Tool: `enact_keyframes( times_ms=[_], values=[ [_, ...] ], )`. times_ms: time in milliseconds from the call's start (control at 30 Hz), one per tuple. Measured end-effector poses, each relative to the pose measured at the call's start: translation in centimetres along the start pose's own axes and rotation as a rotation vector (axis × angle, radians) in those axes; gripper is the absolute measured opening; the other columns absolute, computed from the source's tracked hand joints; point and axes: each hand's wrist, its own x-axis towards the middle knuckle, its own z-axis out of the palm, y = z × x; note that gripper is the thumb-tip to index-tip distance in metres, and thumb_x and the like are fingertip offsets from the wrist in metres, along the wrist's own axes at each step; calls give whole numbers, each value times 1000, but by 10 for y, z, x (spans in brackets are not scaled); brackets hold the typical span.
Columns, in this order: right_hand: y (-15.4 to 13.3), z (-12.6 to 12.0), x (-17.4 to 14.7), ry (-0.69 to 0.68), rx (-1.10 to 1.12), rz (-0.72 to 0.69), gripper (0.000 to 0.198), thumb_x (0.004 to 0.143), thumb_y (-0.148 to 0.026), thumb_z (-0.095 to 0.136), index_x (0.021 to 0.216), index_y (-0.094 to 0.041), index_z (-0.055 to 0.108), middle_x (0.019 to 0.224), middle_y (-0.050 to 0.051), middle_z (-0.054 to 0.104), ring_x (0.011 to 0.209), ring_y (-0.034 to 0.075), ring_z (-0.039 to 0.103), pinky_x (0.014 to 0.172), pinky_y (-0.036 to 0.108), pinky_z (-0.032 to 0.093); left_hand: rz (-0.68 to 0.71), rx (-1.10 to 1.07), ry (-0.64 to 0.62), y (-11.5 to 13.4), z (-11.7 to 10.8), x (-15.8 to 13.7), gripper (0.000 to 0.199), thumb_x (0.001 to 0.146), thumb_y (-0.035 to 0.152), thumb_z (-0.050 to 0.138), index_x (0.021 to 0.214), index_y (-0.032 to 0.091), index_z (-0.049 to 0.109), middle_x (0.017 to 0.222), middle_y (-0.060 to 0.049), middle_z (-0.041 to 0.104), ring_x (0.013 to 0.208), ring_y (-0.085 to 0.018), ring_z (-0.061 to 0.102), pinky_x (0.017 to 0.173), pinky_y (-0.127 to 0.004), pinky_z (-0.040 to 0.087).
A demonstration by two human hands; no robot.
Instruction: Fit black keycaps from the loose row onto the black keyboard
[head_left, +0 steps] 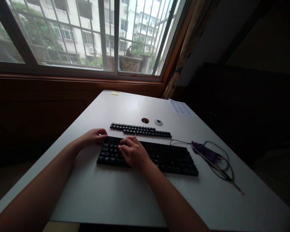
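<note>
A black keyboard [159, 158] lies across the white desk [103, 196]. My left hand [95, 136] is at its far left corner, fingers curled in against the edge. Over the left part of the keys is my right hand [132, 149], its fingers bent and drawn together low on the keyboard. Whatever may be between those fingertips is hidden. Just behind the keyboard, black keycaps [140, 129] stand in staggered rows on the desk. Light keycaps show at the keyboard's left end; its right part looks dark, and its details are hard to make out.
To the right lie a coiled black cable [228, 167], a purple cloth [205, 150] and a thin stick [232, 183]. Behind the keycaps are a round desk hole [145, 120] and its cover [158, 122]. Printed paper [182, 108] and a yellow note [115, 93] lie farther back.
</note>
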Motion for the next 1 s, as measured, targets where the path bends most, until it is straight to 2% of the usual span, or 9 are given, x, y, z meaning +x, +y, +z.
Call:
enact_keyframes(
  times_ms=[233, 467, 667, 900, 1000],
  values=[
    [-2, -8, 0, -65, -122, -55, 24, 103, -17, 62, 119, -24, 78, 128, 7, 72, 129, 30, 51, 109, 45, 50, -12, 11, -4, 4, 1, -1, 39, 79, 56, 71, 90, 19, 67, 62, 0, 63, 59, -19, 61, 56, -29, 46],
    [-9, -12, 4, -109, -195, -95, 19, 104, -17, 60, 111, -21, 77, 115, 9, 74, 116, 27, 58, 102, 42, 51, -6, 9, 2, 4, 1, -1, 40, 78, 56, 71, 90, 19, 66, 62, 0, 62, 58, -18, 61, 55, -29, 45],
    [-13, -15, 5, -137, -171, -89, 16, 102, -19, 62, 109, -18, 77, 115, 9, 75, 116, 28, 59, 102, 41, 51, -3, 15, 8, 5, 1, -3, 39, 79, 56, 72, 90, 19, 66, 62, 0, 63, 59, -19, 61, 55, -29, 45],
    [-15, -13, 7, -132, -169, -87, 21, 105, -17, 56, 107, -19, 77, 112, 9, 76, 115, 26, 60, 102, 42, 48, -16, 27, 12, 8, 1, -4, 40, 77, 57, 71, 90, 19, 66, 62, 0, 62, 59, -20, 62, 56, -29, 46],
    [-11, -9, 5, -122, -150, -75, 19, 105, -18, 58, 106, -20, 77, 113, 8, 77, 114, 25, 62, 106, 43, 46, -19, 27, 10, 7, 1, -4, 40, 78, 57, 71, 90, 19, 66, 62, 0, 63, 59, -19, 62, 56, -29, 46]
  ],
)
